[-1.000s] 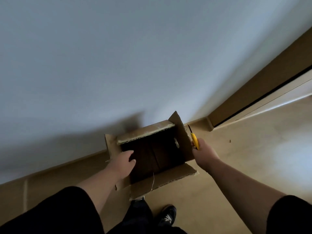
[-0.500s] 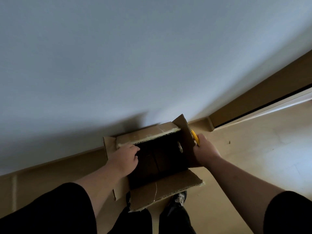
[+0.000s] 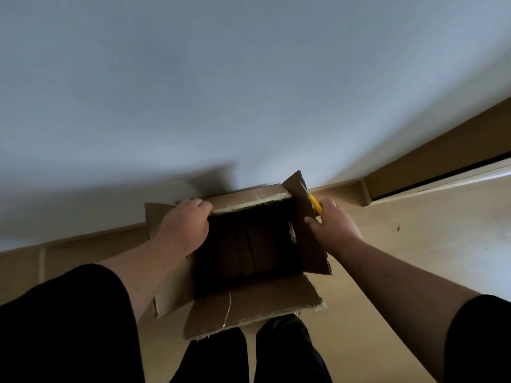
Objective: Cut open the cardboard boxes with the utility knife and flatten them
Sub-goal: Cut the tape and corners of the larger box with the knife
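An open brown cardboard box stands on the floor against the wall, its four top flaps spread and its inside dark. My left hand grips the box's far left corner where the left flap meets the far flap. My right hand is closed around a yellow utility knife just outside the upright right flap, near the far right corner. The blade is hidden behind the flap.
A pale wall rises directly behind the box, with a wooden skirting board along its foot. A door frame and threshold run off to the right. My dark-trousered legs stand just before the box on a light wooden floor.
My left hand rose from inside the box to its far left corner. My right hand brought the knife in against the right flap, hiding the blade. The view drew closer to the box.
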The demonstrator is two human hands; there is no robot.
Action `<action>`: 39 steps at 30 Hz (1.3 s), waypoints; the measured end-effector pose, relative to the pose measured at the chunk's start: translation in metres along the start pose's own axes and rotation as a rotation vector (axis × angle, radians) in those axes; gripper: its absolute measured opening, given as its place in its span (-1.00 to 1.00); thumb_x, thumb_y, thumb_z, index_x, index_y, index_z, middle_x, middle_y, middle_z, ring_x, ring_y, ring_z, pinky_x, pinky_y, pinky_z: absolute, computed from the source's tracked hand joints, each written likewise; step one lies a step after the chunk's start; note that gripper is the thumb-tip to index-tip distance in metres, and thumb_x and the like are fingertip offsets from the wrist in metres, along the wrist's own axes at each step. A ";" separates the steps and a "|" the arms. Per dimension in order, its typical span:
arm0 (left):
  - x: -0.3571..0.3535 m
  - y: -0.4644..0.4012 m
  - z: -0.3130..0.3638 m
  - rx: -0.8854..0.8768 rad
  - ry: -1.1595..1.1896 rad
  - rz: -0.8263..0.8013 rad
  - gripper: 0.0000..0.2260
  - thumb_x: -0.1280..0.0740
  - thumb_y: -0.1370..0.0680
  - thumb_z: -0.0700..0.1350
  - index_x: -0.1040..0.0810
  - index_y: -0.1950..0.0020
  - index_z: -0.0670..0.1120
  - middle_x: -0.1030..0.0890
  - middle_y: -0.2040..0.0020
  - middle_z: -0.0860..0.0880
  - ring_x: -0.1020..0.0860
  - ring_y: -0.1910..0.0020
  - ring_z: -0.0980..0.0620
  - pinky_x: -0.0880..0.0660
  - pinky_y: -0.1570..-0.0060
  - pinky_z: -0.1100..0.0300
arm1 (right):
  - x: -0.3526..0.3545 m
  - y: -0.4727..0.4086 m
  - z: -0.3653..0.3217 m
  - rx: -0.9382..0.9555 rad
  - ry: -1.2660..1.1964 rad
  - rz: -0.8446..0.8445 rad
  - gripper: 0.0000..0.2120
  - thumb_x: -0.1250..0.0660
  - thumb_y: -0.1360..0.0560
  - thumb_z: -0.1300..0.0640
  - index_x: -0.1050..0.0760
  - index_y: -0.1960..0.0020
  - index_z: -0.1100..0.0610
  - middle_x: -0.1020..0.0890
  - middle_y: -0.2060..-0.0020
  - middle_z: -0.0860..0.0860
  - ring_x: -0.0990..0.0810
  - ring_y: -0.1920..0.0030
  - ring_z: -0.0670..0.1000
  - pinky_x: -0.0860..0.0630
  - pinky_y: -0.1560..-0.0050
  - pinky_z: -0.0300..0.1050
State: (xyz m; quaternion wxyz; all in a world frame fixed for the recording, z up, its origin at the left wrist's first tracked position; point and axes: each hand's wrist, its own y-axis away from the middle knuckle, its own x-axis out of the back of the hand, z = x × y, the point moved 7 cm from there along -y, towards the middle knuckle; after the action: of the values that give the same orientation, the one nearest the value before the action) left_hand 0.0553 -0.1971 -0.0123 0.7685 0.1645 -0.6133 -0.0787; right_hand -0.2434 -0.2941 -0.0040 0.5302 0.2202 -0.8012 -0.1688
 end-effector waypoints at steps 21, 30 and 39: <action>0.045 -0.045 -0.045 0.261 0.142 0.229 -0.82 -0.29 -0.59 -0.03 -0.62 -0.07 -0.07 -0.59 0.02 -0.11 -0.53 -0.03 -0.16 -0.50 0.03 0.01 | -0.072 0.010 -0.051 0.280 -0.013 -0.245 -0.64 -0.34 -0.56 -0.10 -0.35 -0.28 -0.05 -0.49 0.01 -0.11 -0.54 0.07 -0.05 -0.48 0.15 -0.17; 0.037 -0.011 -0.074 0.261 0.236 0.286 -0.61 -0.43 -0.50 0.06 -0.57 -0.22 -0.14 -0.60 -0.14 -0.13 -0.53 -0.17 -0.16 -0.46 -0.16 0.00 | -0.111 -0.013 -0.035 0.318 0.134 -0.339 -0.64 -0.25 -0.59 0.02 -0.42 -0.38 -0.12 -0.62 -0.12 -0.01 -0.58 -0.10 0.09 -0.48 -0.01 -0.10; -0.040 0.107 -0.095 0.923 0.893 0.232 -0.09 -0.47 -0.35 0.19 -0.01 -0.56 0.21 -0.38 -0.47 0.03 -0.46 -0.37 -0.10 -0.44 -0.30 -0.11 | -0.102 0.006 -0.029 0.414 0.165 -0.356 -0.74 -0.32 -0.56 -0.04 -0.54 -0.22 -0.04 -0.55 -0.06 -0.05 -0.57 -0.05 0.08 -0.50 -0.02 -0.08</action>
State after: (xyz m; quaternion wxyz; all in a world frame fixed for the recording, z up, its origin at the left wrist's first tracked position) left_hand 0.1290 -0.0692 -0.0300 0.8033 0.4272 -0.2194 0.3522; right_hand -0.1834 -0.2357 -0.0688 0.4994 0.4740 -0.7214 -0.0738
